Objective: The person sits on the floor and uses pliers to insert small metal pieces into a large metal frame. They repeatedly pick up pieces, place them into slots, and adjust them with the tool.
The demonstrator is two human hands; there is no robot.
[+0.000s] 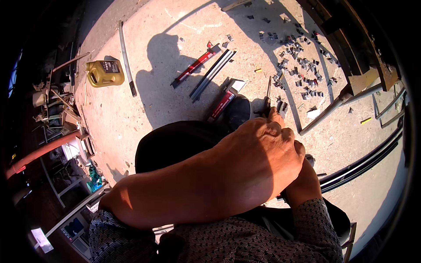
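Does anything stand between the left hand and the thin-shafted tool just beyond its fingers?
Nothing visible does: the thin-shafted tool ends right by the left hand, though contact is unclear. The black shoe sits to the left, not between.

The patterned shirt [206, 241] is dark, the trousers [173, 139] black.

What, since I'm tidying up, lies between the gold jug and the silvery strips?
A grey pole, a person's shadow and a long red pack, in the head view.
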